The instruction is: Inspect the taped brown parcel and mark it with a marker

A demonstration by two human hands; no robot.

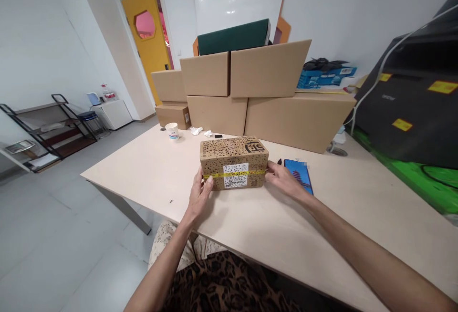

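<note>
A small brown cardboard box [214, 165] covered in black specks sits on the table in front of me. Its front bears a white label [236, 181], and a thin yellow strip [252, 172] crosses the face from side to side. My left hand [201, 190] grips the box's left end, thumb on the front by the strip. At the right end my right hand [282, 178] presses curled fingers against the box near the strip's other end. A small dark tip [279, 161] shows just behind that hand; I cannot tell whether it is held.
Large plain cardboard boxes [270, 76] are stacked along the table's far side, with a dark green box [232, 37] on top. A phone [299, 176] lies right of my right hand. A paper cup [172, 131] and crumpled tissues [196, 131] stand toward the back left.
</note>
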